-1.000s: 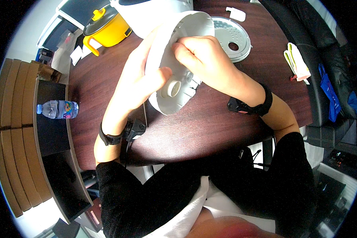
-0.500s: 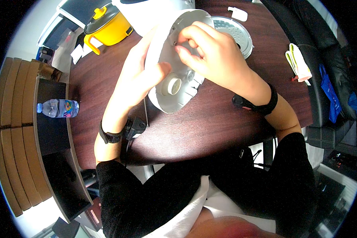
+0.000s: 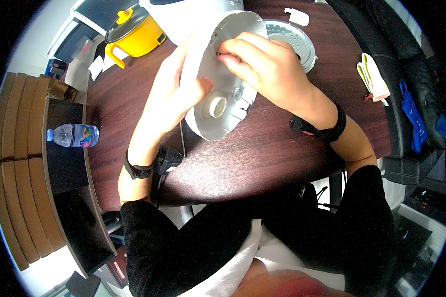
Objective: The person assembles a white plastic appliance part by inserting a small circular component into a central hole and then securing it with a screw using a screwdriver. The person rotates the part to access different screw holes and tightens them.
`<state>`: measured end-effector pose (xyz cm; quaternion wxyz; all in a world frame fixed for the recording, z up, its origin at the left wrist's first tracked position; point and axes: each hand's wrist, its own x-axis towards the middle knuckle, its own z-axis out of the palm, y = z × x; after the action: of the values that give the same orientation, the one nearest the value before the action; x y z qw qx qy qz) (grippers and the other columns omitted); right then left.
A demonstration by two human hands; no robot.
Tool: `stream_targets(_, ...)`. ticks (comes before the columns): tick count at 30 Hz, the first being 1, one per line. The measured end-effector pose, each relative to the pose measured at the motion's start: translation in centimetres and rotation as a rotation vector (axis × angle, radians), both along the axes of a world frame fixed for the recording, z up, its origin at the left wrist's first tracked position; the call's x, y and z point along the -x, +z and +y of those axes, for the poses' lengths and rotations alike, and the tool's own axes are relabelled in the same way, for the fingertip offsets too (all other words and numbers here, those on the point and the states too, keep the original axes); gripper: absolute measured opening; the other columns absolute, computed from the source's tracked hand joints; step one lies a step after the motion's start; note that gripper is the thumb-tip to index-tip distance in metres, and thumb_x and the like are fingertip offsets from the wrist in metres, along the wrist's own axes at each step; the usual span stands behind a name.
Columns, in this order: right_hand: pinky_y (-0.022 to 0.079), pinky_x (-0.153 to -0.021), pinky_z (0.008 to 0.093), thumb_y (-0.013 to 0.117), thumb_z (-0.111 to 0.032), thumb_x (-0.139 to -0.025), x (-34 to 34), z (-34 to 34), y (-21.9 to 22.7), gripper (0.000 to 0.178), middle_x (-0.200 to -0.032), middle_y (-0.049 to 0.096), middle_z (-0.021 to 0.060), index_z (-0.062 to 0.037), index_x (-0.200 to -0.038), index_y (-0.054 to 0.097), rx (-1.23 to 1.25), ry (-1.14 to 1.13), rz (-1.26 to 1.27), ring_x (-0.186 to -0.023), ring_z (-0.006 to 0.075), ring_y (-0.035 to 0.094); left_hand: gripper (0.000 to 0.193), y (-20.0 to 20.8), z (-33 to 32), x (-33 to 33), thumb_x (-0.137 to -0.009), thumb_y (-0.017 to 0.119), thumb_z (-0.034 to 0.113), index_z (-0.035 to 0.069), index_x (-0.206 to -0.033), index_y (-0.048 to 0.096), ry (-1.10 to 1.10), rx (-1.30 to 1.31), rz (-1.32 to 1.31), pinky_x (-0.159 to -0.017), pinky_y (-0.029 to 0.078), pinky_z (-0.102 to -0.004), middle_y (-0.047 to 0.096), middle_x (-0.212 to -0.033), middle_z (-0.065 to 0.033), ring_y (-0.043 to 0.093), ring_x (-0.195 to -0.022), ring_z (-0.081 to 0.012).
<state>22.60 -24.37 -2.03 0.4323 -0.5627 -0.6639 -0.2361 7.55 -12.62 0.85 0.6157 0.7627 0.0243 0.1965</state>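
My left hand (image 3: pixel 176 91) is wrapped round the near-left side of a white, hollow plastic shell (image 3: pixel 227 81), its thumb over the rim. The shell is tilted above the table, its open inside facing right. A short round collar (image 3: pixel 216 107) stands in its lower part, beside a small round fitting and notches along the edge. Inside the shell, my right hand (image 3: pixel 272 72) is closed in a pinch near the wall. A tiny dark piece shows at its fingertips, too small to name. Both wrists wear black straps with small black devices.
Behind the shell stand a large white body (image 3: pixel 188 20) and a round perforated metal plate (image 3: pixel 302 47). A yellow pot (image 3: pixel 139 42) is at the far left, a folded cloth (image 3: pixel 372 79) at the right. A water bottle (image 3: pixel 74 135) lies on the left, beside cardboard boxes (image 3: pixel 27 198).
The right hand's fingers have drawn closer together in their pinch and shifted slightly at the shell's inner wall. The left hand and the shell have hardly moved.
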Motion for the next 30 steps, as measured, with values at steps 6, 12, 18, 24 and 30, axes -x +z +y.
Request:
stream_targets(6,0.046,-0.052,0.0266,0.069,-0.008,-0.077,-0.91,0.42,-0.66,0.014,-0.076,0.060,0.0056,-0.0025,-0.090,0.064,-0.062,0.038,-0.038,-0.057,0.0167,0.059,0.068,-0.14,0.35,-0.11,-0.072,0.055,0.013,-0.004,-0.135,0.037,-0.002,-0.016,0.005,-0.097,0.035,-0.0289,0.050,-0.123,-0.0119,0.046,-0.113,-0.0176)
stream_targets(12,0.046,-0.051,0.0264,0.070,-0.007,-0.076,-0.77,0.42,-0.75,0.014,-0.075,0.060,0.0059,-0.0016,-0.088,0.064,-0.095,0.037,-0.046,-0.057,0.0167,0.059,0.068,-0.30,0.53,-0.14,-0.072,0.055,0.012,-0.003,-0.135,0.037,-0.008,-0.025,0.015,-0.098,0.035,-0.0290,0.050,-0.123,-0.0118,0.046,-0.113,-0.0176)
stream_targets(18,0.046,-0.051,0.0265,0.070,-0.008,-0.076,-0.60,0.41,-0.67,0.013,-0.075,0.060,0.0055,-0.0019,-0.086,0.064,-0.106,0.015,-0.063,-0.056,0.0168,0.059,0.068,-0.05,0.08,0.05,-0.072,0.055,0.012,-0.003,-0.136,0.036,0.002,-0.027,-0.006,-0.098,0.034,-0.0292,0.050,-0.123,-0.0119,0.046,-0.113,-0.0176)
stream_targets(24,0.045,-0.050,0.0266,0.069,-0.010,-0.077,-0.39,0.48,-0.72,0.012,-0.072,0.058,0.0052,-0.0030,-0.085,0.062,-0.085,-0.009,-0.026,-0.055,0.0169,0.058,0.068,-0.05,-0.05,0.04,-0.072,0.055,0.011,-0.003,-0.136,0.036,0.012,-0.020,0.003,-0.098,0.034,-0.0295,0.049,-0.123,-0.0120,0.046,-0.114,-0.0182)
stream_targets(30,0.044,-0.049,0.0281,0.069,-0.011,-0.079,-0.33,0.50,-0.78,0.012,-0.071,0.057,0.0058,-0.0041,-0.082,0.059,-0.070,-0.017,-0.030,-0.053,0.0181,0.058,0.069,-0.07,-0.18,-0.01,-0.072,0.055,0.012,-0.003,-0.136,0.035,0.000,-0.012,-0.003,-0.099,0.034,-0.0296,0.048,-0.124,-0.0122,0.045,-0.115,-0.0184)
